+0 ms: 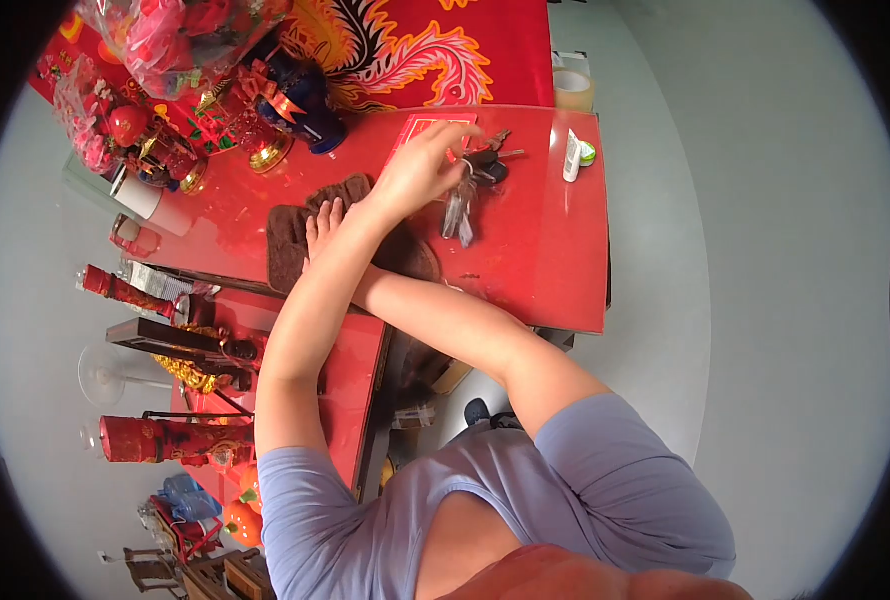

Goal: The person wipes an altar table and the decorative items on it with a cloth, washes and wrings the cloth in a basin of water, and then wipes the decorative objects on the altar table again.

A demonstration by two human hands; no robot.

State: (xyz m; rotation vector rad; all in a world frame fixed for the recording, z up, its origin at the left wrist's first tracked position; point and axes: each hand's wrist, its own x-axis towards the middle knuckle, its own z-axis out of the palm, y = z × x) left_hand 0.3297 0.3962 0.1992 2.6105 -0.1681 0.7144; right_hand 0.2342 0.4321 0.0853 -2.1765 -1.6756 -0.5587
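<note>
My arms are crossed over a red table [535,250], the left forearm above the right. My left hand [420,175] is closed on a bunch of keys [455,215] with a black fob, held over the tabletop. Some keys hang down and look blurred. Under that hand lies a red printed paper [410,130]. My right hand [327,228] lies with its fingers stretched out on a crumpled brown cloth [287,240]. The left forearm hides part of the right hand and wrist.
Toward the back left stand a dark blue vase [305,110] and wrapped pink flowers [160,50]. A white tube [572,157] and a tape roll [572,90] sit at the right. Lower left, a second red surface [350,375] bears red cylinders [175,440] and a dark frame [165,338].
</note>
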